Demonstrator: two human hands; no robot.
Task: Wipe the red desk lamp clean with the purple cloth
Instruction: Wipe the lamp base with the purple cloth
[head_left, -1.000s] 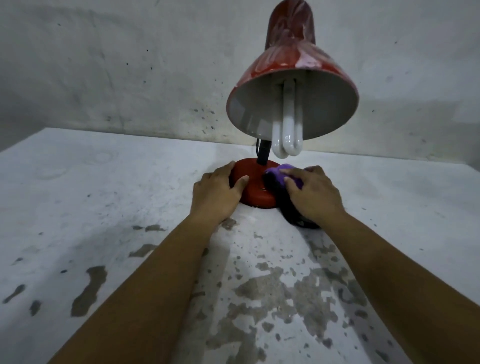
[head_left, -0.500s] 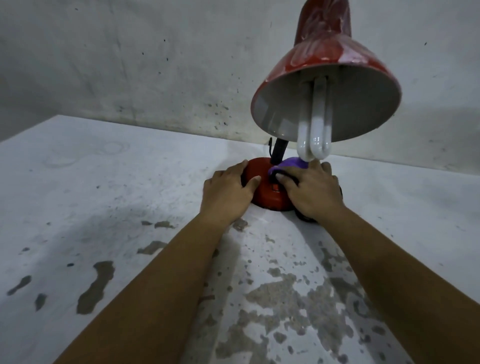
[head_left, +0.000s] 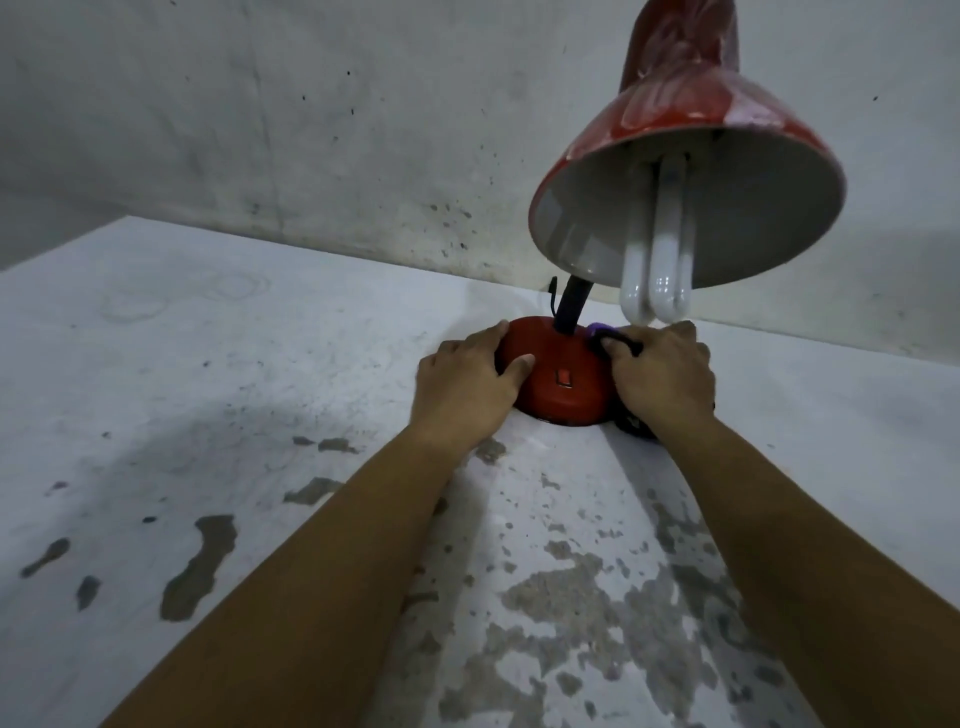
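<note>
left hand: your left hand (head_left: 467, 387) lies on the left side of the lamp's round base, fingers curved over the far edge and the thumb laid across the front of the dome. it grips the base loosely, palm down on the surface beside it.
right hand: your right hand (head_left: 662, 376) is on the right side of the base, fingers curled down and bunched round the purple cloth (head_left: 598, 329), pressing it against the base. most of the cloth is hidden under the hand; only a small purple fold shows by the fingertips, and a dark edge peeks out near the wrist.
hands together or apart: they sit apart, one on each flank of the base, with the switch between them.
red desk lamp: the red desk lamp (head_left: 563, 382) stands on the white table (head_left: 208, 374) close to the back wall, just ahead of you. its black neck rises from the top of the base.
shade: the red shade (head_left: 691, 109) hangs above and to the right of your right hand, tilted so its open mouth faces you, with pale streaks on its outside.
bulb: a white folded-tube bulb (head_left: 657, 270) pokes out of the shade, its tip just above your right knuckles.
switch: a small red rocker switch (head_left: 562, 378) sits on the front of the base.
table surface: paint is flaked away in grey patches near your forearms.
</note>
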